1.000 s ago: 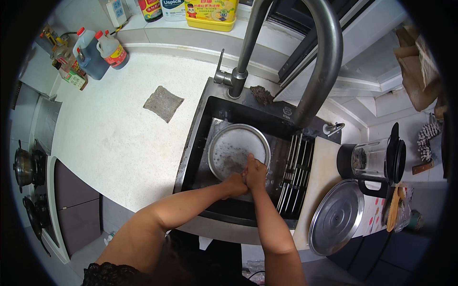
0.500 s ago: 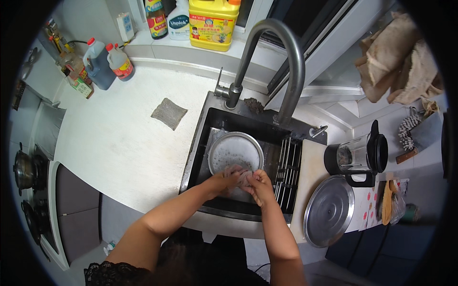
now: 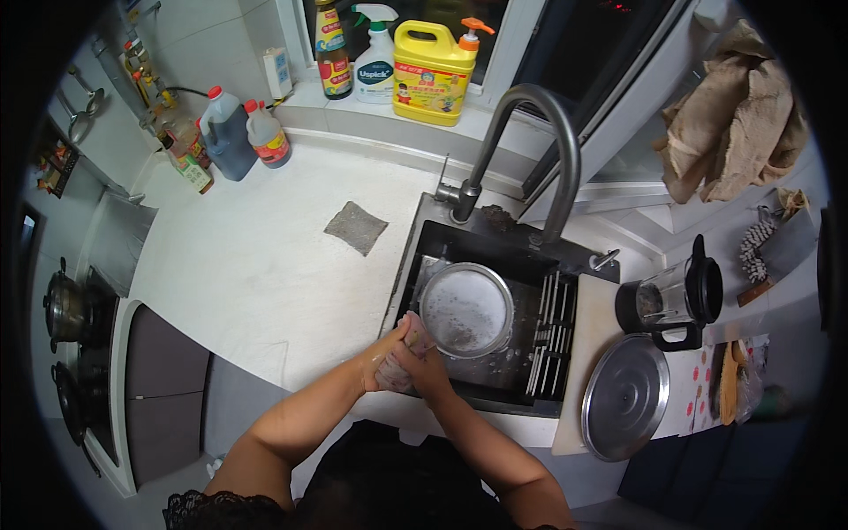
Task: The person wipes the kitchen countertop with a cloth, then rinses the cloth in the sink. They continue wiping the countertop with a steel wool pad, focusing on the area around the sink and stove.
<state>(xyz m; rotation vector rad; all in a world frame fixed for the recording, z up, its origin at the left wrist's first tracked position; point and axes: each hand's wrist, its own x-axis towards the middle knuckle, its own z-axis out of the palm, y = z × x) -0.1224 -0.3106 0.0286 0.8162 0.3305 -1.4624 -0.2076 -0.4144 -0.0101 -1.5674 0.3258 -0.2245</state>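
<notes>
Head view: my left hand [image 3: 380,360] and right hand [image 3: 427,371] are clasping a bunched pinkish cloth [image 3: 394,378], which is lying between my palms, left of the round metal basin [image 3: 509,309].

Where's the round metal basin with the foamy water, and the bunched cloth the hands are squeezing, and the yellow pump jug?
Round metal basin [image 3: 510,311]: head view, right side of its rim.
Bunched cloth [image 3: 393,377]: head view, its lower bulge.
Yellow pump jug [image 3: 431,87]: head view, middle of its front.
</notes>
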